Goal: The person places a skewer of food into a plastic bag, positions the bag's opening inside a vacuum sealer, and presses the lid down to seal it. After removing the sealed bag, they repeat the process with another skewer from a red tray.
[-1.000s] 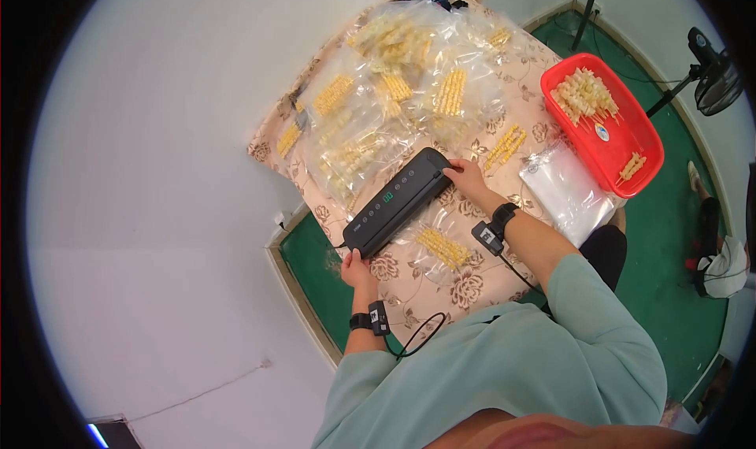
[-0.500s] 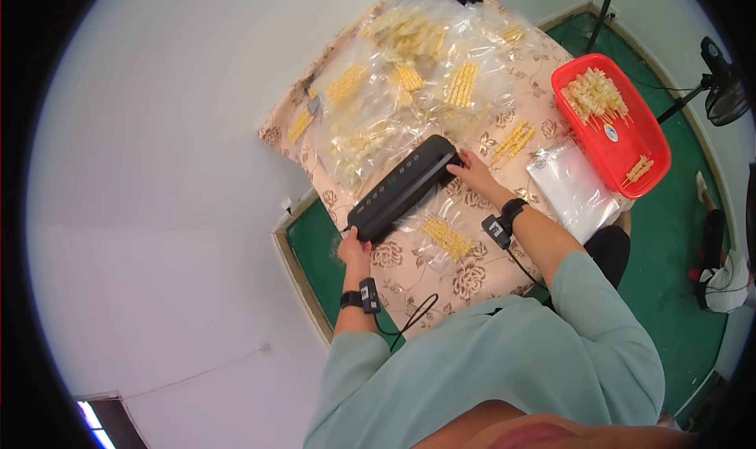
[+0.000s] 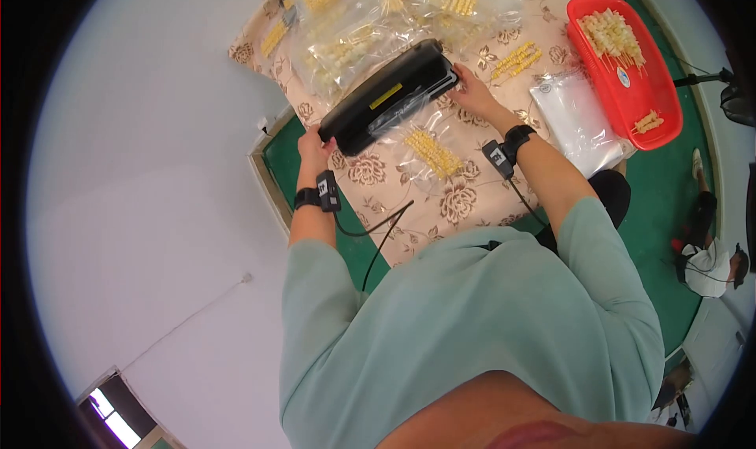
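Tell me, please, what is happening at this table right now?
A person has both hands on a black vacuum sealer, the left hand at its near end and the right hand at its far end. Its lid looks raised. A clear bag of skewers lies in front of it on the flowered tablecloth. More bagged skewers lie behind, and a red basket holds loose ones.

I see the left hand (image 3: 313,143) gripping the near-left end of the black vacuum sealer (image 3: 390,96); the right hand (image 3: 475,94) holds its far-right end. Sealer lid appears raised, yellow label showing. A clear bag of skewers (image 3: 431,143) lies w/ its mouth at the sealer, on the floral tablecloth (image 3: 465,201). Sealed bags (image 3: 346,24) are piled behind the unit. Red tray (image 3: 660,106) w/ loose skewers sits at right, beside a stack of empty bags (image 3: 579,122).
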The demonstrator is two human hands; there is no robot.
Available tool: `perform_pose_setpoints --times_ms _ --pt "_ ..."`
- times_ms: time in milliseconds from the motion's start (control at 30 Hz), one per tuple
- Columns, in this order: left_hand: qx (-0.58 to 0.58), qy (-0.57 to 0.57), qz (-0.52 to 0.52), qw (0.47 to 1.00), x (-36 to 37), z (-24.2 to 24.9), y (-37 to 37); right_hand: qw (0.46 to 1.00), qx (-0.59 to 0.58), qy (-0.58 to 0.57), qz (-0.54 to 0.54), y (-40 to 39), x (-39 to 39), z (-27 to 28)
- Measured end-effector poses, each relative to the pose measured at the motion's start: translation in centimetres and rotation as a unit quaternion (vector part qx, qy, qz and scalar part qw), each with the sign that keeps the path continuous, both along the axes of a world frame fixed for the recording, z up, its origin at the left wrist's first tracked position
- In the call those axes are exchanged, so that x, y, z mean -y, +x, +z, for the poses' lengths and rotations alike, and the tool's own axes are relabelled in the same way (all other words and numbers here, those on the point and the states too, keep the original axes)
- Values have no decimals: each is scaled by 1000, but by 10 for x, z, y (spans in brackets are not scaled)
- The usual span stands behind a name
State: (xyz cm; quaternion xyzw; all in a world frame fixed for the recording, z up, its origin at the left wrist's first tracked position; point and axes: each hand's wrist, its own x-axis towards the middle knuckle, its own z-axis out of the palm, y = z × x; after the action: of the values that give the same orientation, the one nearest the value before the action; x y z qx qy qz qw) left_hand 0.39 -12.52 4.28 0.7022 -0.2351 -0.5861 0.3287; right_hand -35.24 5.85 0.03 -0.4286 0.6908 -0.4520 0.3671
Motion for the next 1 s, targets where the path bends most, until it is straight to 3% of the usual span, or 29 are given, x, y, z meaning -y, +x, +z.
perform_pose_setpoints --times_ms 100,300,333,400,467,533,600,633,667,767,833,933,1000 --pt "-16 62 52 997 8 6 1 1000 -18 -1 3 -8 8 -16" --pt "-4 95 28 995 6 13 5 997 32 58 40 -4 -13 6" --pt "-15 94 42 995 6 14 4 998 52 15 17 3 -16 1" --pt "-12 72 51 996 6 12 -1 997 69 -31 -2 13 -20 -7" --pt "-21 36 85 996 7 12 -2 997 -42 8 -57 23 -24 -16" --pt "-23 24 82 996 -8 9 -4 996 -60 62 -35 28 -36 -9" --pt "-45 -42 143 988 -21 0 6 991 -75 113 -13 37 -46 3" --pt "2 -81 141 987 -38 2 3 988 -82 131 25 42 -48 12" --pt "32 -79 103 991 -58 3 -2 983 -91 148 61 49 -51 19" --pt "-59 23 51 997 -117 -43 -9 979 -95 169 57 65 -62 24" --pt "-109 107 -9 988 -163 -22 -42 981 -79 164 71 67 -72 14" --pt "-97 81 -85 988 -195 -28 -50 980 -17 173 95 76 -87 8" --pt "-165 77 -152 971 -211 -26 -56 977 26 190 99 77 -102 7"
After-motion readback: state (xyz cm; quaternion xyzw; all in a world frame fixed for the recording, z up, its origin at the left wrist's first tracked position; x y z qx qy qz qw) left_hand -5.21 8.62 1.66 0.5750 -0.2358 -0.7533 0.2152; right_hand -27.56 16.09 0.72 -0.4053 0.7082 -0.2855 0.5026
